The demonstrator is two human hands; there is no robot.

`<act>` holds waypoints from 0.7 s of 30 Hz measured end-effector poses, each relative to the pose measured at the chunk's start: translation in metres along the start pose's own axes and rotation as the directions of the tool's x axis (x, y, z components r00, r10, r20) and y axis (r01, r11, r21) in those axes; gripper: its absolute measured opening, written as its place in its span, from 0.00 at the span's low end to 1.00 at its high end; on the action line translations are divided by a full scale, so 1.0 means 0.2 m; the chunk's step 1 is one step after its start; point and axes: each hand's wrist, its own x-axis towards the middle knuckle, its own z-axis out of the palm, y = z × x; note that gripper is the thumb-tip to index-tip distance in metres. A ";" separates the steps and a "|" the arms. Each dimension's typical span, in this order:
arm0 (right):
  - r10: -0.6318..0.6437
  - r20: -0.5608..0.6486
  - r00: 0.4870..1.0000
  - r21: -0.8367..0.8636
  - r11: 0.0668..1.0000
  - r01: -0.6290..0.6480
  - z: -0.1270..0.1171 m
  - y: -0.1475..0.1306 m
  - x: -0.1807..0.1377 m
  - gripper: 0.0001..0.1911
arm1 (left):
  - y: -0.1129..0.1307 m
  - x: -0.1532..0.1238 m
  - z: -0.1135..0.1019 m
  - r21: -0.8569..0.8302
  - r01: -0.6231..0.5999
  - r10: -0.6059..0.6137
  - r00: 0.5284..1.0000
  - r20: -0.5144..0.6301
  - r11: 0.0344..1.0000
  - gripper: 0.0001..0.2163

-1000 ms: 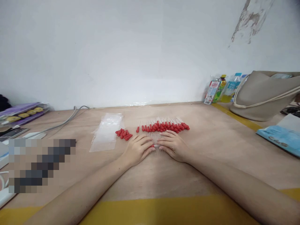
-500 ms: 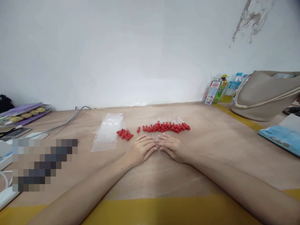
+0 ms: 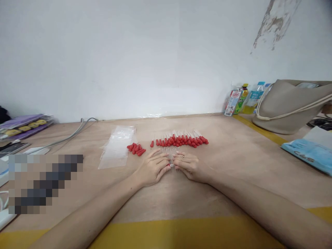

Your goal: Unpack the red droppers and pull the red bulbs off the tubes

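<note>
- Far to the left of the grip, a purple tray (image 3: 24, 123) lies by the wall. A grey cable (image 3: 64, 138) runs across the worktop (image 3: 233, 173) near it.
- Left of the grip and a little farther from the person, a stack of clear plastic bags (image 3: 116, 147) lies flat.
- Between the bags and the grip, just beyond the left hand, sits a small heap of loose red caps (image 3: 136, 149).
- The left hand (image 3: 151, 169) rests on the worktop, its fingers drawn together on the red end of a dropper (image 3: 171, 165).
- The dropper sits low between the two hands, mostly hidden by the fingertips. Whether it touches the worktop cannot be told.
- Just beyond the grip lies a loose bunch of clear tubes (image 3: 171, 151). Beyond those is a row of red-capped droppers (image 3: 181, 140), set side by side.
- The right hand (image 3: 190, 166) also rests on the worktop. Its fingers are closed on the clear end of the dropper, and its fingertips almost meet those of the left hand.
- Far to the right of the grip, several bottles (image 3: 243, 98) stand against the wall. A beige bag (image 3: 290, 103) is beside them, and a blue packet (image 3: 306, 152) lies nearer the person.
</note>
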 end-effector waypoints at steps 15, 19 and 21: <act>-0.114 -0.015 0.993 -0.148 0.983 0.110 -0.04 -0.02 0.00 0.11 | 0.00 -0.02 -0.03 -0.048 0.001 0.002 0.998 0.058 0.999 0.09; -0.130 -0.025 0.991 -0.134 0.983 0.126 -0.05 -0.02 0.00 0.13 | 0.01 -0.02 -0.04 -0.038 -0.028 0.030 0.999 0.041 0.999 0.10; -0.133 -0.024 0.991 -0.118 0.985 0.129 -0.05 -0.02 -0.02 0.13 | 0.01 -0.03 -0.05 -0.034 -0.040 0.041 0.999 0.027 0.999 0.10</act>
